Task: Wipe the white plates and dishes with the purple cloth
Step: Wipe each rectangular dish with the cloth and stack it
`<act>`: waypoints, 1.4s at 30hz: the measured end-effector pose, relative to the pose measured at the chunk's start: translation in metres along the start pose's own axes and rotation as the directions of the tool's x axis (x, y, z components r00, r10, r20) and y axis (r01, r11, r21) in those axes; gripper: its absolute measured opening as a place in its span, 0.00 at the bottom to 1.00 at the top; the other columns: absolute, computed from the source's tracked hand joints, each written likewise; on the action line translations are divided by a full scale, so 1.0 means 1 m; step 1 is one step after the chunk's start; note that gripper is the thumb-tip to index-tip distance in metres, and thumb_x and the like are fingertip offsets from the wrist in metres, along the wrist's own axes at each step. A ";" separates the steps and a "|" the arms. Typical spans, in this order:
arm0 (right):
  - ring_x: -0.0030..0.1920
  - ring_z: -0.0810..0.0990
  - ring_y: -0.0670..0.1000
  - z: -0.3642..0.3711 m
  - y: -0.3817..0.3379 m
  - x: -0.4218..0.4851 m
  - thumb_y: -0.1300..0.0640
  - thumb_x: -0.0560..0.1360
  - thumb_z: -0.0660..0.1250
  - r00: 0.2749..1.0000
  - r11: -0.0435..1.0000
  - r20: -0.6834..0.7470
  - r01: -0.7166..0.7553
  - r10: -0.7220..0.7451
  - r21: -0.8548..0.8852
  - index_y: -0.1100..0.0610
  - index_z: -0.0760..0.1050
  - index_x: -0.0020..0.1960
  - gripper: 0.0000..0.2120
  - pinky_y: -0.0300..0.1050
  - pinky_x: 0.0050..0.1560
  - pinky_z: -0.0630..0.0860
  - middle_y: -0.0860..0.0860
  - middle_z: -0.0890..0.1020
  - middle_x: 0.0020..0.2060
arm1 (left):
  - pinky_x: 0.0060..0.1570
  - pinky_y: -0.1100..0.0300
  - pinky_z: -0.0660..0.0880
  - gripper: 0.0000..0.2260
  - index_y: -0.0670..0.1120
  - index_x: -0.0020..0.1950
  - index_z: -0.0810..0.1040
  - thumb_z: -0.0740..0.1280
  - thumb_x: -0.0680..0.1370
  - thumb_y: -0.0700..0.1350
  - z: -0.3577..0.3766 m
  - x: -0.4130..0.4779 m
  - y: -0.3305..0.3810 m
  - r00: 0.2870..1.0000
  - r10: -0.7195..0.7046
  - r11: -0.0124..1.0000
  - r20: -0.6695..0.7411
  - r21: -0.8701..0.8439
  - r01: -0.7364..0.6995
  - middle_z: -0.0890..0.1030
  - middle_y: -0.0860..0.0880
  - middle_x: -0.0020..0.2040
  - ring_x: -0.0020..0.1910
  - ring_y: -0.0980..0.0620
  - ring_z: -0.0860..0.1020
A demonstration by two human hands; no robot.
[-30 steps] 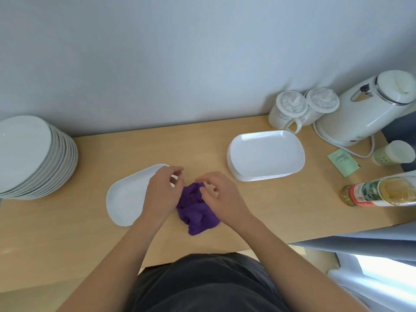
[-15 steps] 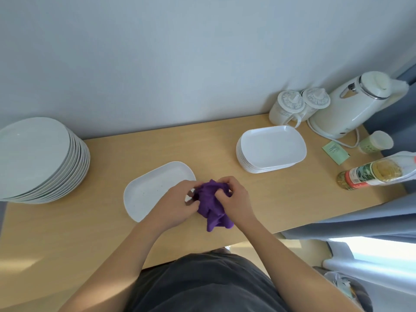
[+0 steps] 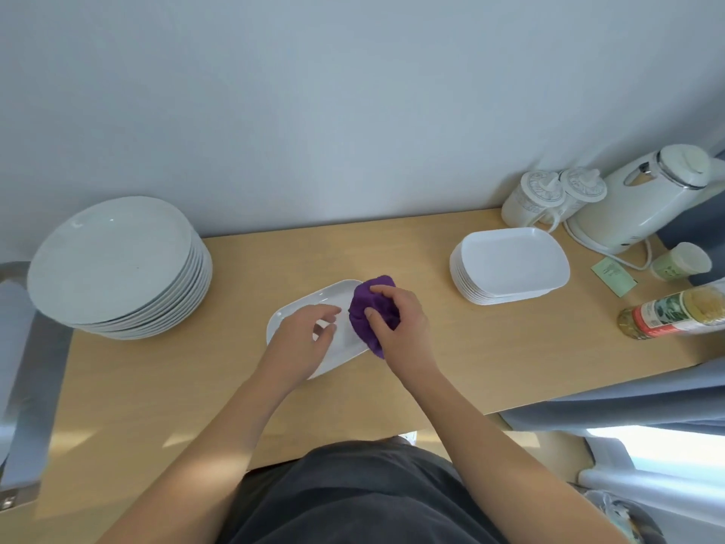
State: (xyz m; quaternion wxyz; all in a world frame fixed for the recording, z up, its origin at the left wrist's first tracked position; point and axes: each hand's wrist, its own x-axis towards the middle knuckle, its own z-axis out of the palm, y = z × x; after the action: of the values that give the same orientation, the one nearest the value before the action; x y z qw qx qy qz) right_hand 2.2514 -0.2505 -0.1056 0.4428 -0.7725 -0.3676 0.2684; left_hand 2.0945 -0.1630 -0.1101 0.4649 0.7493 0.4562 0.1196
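Note:
A white rectangular dish lies on the wooden table in front of me. My right hand grips the bunched purple cloth and holds it against the dish's right end. My left hand hovers over the dish's middle with fingers loosely curled, holding nothing. A stack of round white plates stands at the far left. A stack of white rectangular dishes sits at the right.
Two lidded white mugs and a white kettle stand at the back right. A small jar, a green packet and a lying bottle crowd the right edge. A metal frame borders the left.
My left hand has let go of the cloth and moved over the dish. My right hand has carried the cloth onto the dish's right end.

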 end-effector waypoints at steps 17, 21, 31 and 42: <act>0.80 0.53 0.53 0.065 0.011 0.012 0.60 0.80 0.63 0.968 0.888 0.246 0.068 0.052 -0.454 0.55 0.63 0.78 0.27 0.51 0.78 0.54 0.52 0.60 0.79 | 0.33 0.69 0.74 0.09 0.47 0.51 0.79 0.65 0.77 0.34 -0.038 -0.012 -0.078 0.943 -0.308 0.947 -0.124 -0.140 0.291 0.81 0.51 0.41 0.30 0.54 0.80; 0.78 0.58 0.51 0.087 0.004 0.002 0.62 0.77 0.67 0.915 0.916 0.400 0.200 -0.047 -0.348 0.54 0.68 0.75 0.27 0.40 0.76 0.52 0.51 0.64 0.77 | 0.40 0.58 0.79 0.10 0.47 0.50 0.80 0.65 0.77 0.34 -0.034 -0.012 -0.083 0.935 -0.326 0.932 -0.142 -0.213 0.293 0.82 0.50 0.40 0.32 0.53 0.81; 0.64 0.73 0.52 0.073 0.015 0.003 0.65 0.69 0.67 0.922 0.874 0.374 0.265 -0.105 -0.408 0.54 0.79 0.63 0.23 0.46 0.65 0.72 0.48 0.76 0.64 | 0.50 0.48 0.80 0.13 0.51 0.52 0.84 0.66 0.76 0.35 -0.033 -0.013 -0.089 0.921 -0.358 0.904 -0.154 -0.302 0.301 0.83 0.53 0.42 0.39 0.47 0.83; 0.80 0.53 0.57 0.112 0.002 0.001 0.56 0.75 0.68 0.892 0.843 0.447 0.290 -0.066 -0.454 0.54 0.68 0.75 0.28 0.53 0.79 0.53 0.54 0.61 0.79 | 0.47 0.51 0.83 0.13 0.49 0.54 0.83 0.65 0.78 0.33 -0.035 -0.012 -0.092 0.912 -0.400 0.832 -0.096 -0.454 0.317 0.85 0.50 0.42 0.35 0.48 0.85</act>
State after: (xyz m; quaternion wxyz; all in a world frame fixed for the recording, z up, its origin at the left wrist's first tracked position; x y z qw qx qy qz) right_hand 2.1692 -0.1959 -0.1597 0.1584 -0.7482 -0.5822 0.2759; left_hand 2.0141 -0.1378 -0.1630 0.5873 0.5144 0.5929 0.1972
